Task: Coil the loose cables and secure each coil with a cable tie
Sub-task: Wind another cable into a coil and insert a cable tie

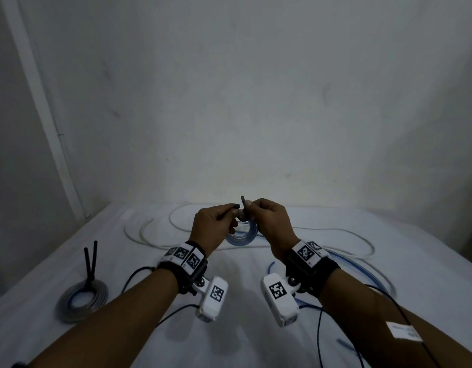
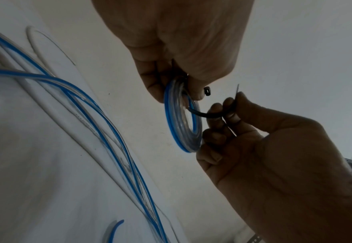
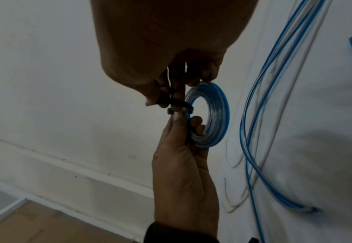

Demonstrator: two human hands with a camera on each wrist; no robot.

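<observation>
Two hands [image 1: 212, 224] [image 1: 269, 221] pinch black cable tie [image 2: 204, 115] around blue coil [image 2: 181, 121]; no writing legible.

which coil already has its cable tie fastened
The grey coil lying on the sheet at left, black tie tails sticking up. The blue coil in the hands isn't fastened yet.

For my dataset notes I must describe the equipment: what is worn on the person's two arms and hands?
Both forearms are bare, without sleeves or gloves. The left hand and right hand each have a black wrist strap carrying white blocks with black square-pattern markers. Under each wrist hangs a white camera housing with another marker. Thin black cables run back from them. A white printed label is on the right forearm.
</observation>
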